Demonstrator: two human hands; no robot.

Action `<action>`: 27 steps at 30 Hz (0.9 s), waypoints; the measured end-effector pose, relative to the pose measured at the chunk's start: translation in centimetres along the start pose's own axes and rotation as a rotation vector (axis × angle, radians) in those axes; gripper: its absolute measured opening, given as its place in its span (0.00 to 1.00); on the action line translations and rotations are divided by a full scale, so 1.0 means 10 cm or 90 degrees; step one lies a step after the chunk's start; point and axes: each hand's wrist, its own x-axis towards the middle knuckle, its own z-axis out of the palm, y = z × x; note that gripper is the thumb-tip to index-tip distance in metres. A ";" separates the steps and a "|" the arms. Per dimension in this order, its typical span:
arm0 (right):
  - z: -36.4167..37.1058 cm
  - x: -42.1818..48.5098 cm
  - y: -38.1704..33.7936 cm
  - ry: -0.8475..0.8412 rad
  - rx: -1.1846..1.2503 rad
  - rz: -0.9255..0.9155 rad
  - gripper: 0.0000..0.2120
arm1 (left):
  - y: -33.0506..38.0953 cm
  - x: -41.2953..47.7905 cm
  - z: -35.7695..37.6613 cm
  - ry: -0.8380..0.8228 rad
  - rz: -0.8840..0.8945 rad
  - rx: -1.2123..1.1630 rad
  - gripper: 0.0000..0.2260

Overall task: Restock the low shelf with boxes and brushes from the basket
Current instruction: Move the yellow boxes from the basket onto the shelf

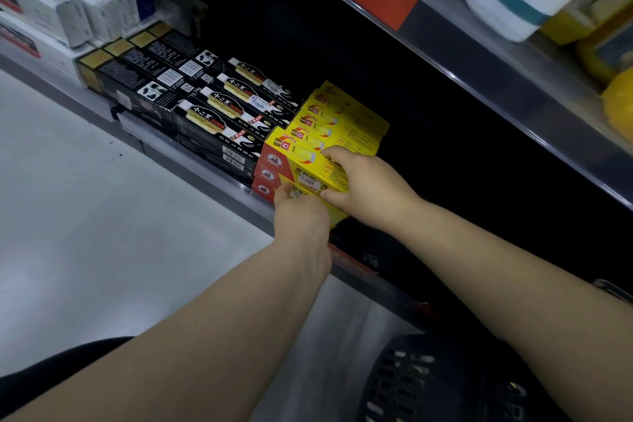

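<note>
Low shelf (164, 151), right hand (364, 187) apparently gripping box (308, 166)

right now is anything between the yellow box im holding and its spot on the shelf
Nothing visible. The right hand grips the yellow box, the left hand touches its front; it already rests atop the yellow stack.

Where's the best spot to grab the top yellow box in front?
Grip the top yellow box by its right end, coming from the right, fingers over, thumb under. It's long and slim, and black boxes crowd its left.
</note>
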 end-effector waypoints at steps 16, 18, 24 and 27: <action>-0.91 -0.94 0.29 -0.033 0.223 0.081 0.13 | -0.26 -0.76 0.25 -0.110 0.158 0.081 0.09; -1.04 -1.29 0.37 -0.005 0.285 0.097 0.10 | -0.35 -0.89 0.32 -0.183 0.232 0.193 0.08; -1.11 -2.37 0.77 0.071 0.356 0.191 0.10 | -0.61 -1.31 0.50 -0.389 0.648 0.632 0.06; -0.99 -2.94 1.13 0.101 0.340 0.277 0.08 | -0.73 -1.55 0.62 -0.452 0.864 0.853 0.06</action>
